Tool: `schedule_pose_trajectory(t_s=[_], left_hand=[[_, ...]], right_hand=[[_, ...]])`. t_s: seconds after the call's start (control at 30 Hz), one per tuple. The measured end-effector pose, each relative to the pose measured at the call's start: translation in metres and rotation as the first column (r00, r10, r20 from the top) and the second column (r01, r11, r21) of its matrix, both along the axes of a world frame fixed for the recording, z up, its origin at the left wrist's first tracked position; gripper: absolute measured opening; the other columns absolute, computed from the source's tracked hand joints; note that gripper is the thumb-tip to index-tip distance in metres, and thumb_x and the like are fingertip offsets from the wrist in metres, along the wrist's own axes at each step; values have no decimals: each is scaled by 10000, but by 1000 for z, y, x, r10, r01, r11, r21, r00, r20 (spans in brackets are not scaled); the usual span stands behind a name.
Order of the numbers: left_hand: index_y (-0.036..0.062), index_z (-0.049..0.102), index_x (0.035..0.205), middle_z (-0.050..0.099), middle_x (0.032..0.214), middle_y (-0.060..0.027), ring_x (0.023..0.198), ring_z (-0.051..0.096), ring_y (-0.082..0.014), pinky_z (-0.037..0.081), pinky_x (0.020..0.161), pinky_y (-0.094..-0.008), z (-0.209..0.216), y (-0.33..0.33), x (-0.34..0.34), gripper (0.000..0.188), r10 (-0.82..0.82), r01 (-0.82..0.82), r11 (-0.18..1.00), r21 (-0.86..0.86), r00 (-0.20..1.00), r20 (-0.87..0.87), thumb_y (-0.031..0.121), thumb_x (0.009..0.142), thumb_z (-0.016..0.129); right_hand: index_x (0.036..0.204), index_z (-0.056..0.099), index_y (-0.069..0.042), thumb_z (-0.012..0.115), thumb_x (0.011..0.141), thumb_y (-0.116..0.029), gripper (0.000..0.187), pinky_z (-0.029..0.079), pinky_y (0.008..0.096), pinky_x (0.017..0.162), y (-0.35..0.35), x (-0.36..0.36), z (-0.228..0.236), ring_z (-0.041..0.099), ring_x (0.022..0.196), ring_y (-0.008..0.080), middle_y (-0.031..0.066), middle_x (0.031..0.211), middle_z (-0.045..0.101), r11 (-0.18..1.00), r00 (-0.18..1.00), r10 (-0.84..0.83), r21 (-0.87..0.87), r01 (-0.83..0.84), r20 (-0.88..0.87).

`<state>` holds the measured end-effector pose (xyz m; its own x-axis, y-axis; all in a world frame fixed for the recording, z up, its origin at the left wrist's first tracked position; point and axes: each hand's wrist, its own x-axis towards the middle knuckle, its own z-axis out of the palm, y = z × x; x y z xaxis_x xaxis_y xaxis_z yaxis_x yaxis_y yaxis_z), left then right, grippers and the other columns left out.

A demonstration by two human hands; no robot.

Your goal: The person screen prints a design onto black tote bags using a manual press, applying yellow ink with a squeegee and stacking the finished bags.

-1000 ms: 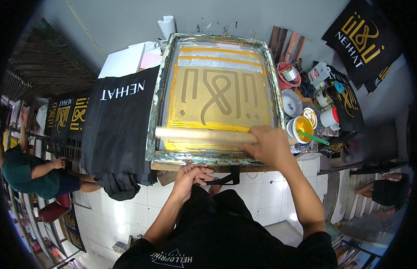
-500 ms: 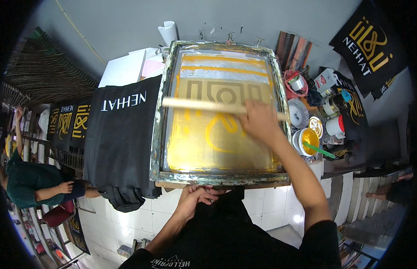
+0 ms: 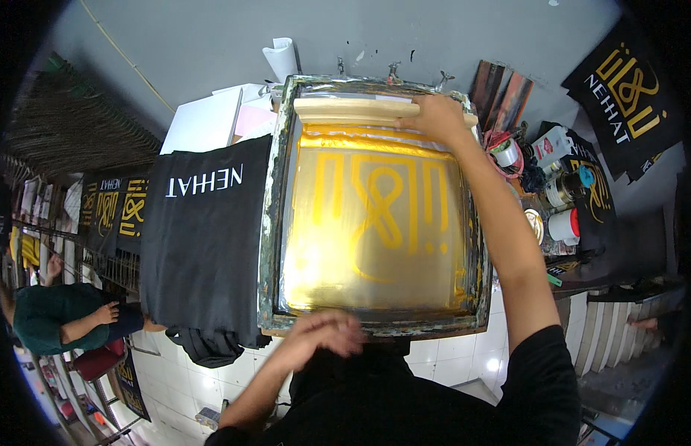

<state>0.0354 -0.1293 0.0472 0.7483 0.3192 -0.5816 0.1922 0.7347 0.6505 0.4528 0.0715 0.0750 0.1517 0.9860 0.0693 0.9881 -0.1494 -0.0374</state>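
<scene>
At the far end of a screen printing frame [image 3: 267, 245], my right hand [image 3: 439, 120] is closed round a long pale wooden squeegee [image 3: 338, 111]. The squeegee lies crosswise on the mesh [image 3: 331, 260], which bears a yellow lettering design. A band of thick yellow ink [image 3: 368, 141] sits just on the near side of the blade. My left hand [image 3: 327, 336] is by the frame's near edge, its fingers smeared by motion; I see nothing held in it. Left of the frame lies a stack of black fabric pieces [image 3: 204, 253] with white print.
Ink tubs and jars [image 3: 562, 225] crowd the table on the right, behind my forearm. Wooden-handled squeegees [image 3: 501, 93] lean against the wall. White sheets [image 3: 204, 119] lie at the back left. Another person [image 3: 59, 316] is at the far left, near drying racks.
My right hand has pushed the squeegee from mid-screen to the far end, gathering ink there. The design now shows yellow throughout. My left hand has shifted slightly and is blurred.
</scene>
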Motion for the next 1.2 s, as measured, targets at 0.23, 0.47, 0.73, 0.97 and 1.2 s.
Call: schedule_pose_trajectory(t_s=[0.23, 0.47, 0.73, 0.97, 1.2], left_hand=[[46, 613, 1293, 602, 1376, -166, 1341, 505, -353, 377, 1127, -461, 24, 224, 100, 509, 401, 199, -501, 842, 916, 22, 189, 829, 768], [47, 751, 987, 736, 849, -161, 807, 708, -366, 545, 770, -442, 18, 250, 105, 276, 321, 369, -270, 889, 905, -279, 224, 785, 815], [46, 748, 966, 732, 855, -158, 804, 698, -365, 537, 763, -443, 17, 193, 74, 232, 289, 358, -258, 897, 915, -282, 180, 788, 814], [41, 742, 952, 728, 891, -140, 860, 682, -339, 506, 817, -413, 22, 110, 35, 223, 287, 389, -240, 890, 904, -318, 149, 772, 817], [48, 737, 1000, 727, 924, -119, 869, 673, -315, 492, 836, -414, 24, 22, -10, 301, 243, 385, -190, 903, 910, -336, 65, 708, 807]], right_hand=[[942, 794, -99, 698, 745, -764, 700, 574, 452, 728, -28, -37, -2, 740, 795, 332, 141, 822, 754, 998, 994, -37, 50, 32, 106], [894, 779, -84, 693, 672, -834, 786, 564, 461, 659, -70, -42, -17, 731, 734, 336, 133, 768, 740, 997, 999, -15, 80, 11, 49], [860, 770, -74, 756, 733, -682, 621, 565, 447, 694, -129, -75, -11, 731, 777, 326, 143, 816, 746, 1000, 1000, 7, 22, -7, 3], [772, 715, -90, 787, 704, -626, 544, 558, 442, 654, -212, -109, -22, 707, 740, 314, 102, 750, 697, 991, 998, 46, 126, -41, -34], [846, 677, -101, 837, 656, -374, 369, 548, 416, 699, -305, -151, -28, 683, 806, 273, 67, 810, 656, 996, 995, 64, 61, -60, -70]])
